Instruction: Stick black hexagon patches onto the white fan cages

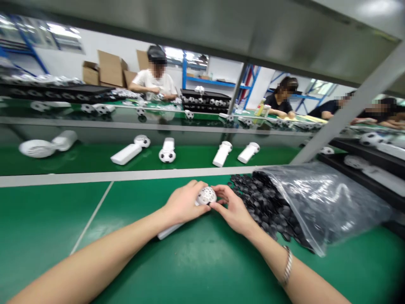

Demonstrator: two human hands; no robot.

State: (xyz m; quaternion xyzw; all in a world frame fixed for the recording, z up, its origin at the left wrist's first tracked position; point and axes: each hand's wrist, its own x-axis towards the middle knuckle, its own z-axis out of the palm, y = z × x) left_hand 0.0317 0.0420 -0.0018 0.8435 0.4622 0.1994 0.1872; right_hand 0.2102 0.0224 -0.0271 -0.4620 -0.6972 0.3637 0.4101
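Observation:
A white handheld fan (207, 196) with a football-patterned round head lies slanted over the green table. My left hand (187, 202) is wrapped around it just below the head, and most of its handle is hidden under that hand and wrist. At the head's right edge, my right hand (230, 207) has its thumb and fingers curled against the rim. Whether a small piece is between those fingertips is hidden. Close by on the right, many small black discs (264, 202) spill from a clear plastic bag (332, 202).
Behind the table edge runs a green conveyor belt (193, 160) carrying several white fans (126, 153). Black trays (379, 164) with fans stand at the right, near a slanted metal post (348, 97). A shelf (202, 29) hangs overhead. Several people work across the line.

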